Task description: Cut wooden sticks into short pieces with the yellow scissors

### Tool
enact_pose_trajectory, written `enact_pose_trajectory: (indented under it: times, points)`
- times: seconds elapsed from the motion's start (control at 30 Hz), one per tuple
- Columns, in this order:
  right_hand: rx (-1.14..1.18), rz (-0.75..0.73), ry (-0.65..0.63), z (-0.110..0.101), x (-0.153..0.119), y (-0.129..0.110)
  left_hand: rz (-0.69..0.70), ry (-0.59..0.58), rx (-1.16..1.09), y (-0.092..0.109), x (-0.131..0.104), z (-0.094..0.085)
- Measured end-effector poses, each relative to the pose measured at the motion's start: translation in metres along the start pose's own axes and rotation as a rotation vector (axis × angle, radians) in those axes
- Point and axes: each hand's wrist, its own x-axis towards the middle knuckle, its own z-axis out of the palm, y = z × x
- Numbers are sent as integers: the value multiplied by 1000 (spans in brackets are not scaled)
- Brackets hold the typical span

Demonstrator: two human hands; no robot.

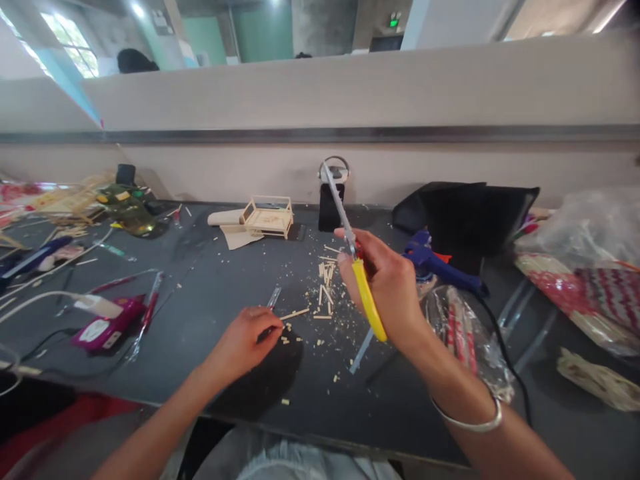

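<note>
At seven o'clock, the left hand (249, 341) has fingers pinched on a wooden stick (296, 313) extending between two and three o'clock; at four, the right hand (389, 275) clamps a yellow-handled tool (369, 300).

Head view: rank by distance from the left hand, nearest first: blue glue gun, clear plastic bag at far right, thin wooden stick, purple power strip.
From the left hand:
1. Thin wooden stick, right by the fingers
2. Purple power strip, off to the left
3. Blue glue gun, beyond the right hand
4. Clear plastic bag, far right
</note>
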Motion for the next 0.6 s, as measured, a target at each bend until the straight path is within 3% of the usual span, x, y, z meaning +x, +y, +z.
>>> enact_pose_trajectory:
  times: [0.17,0.43,0.6]
  points:
    - [75,-19,-26,-4,-6,-12,-41,61,135,-3,-20,21]
    - [165,-80,-60,-11,-16,-38,-63,127,181,1,-29,35]
    - [-15,-87,-160,-12,-13,-36,-41,129,194,2,-31,33]
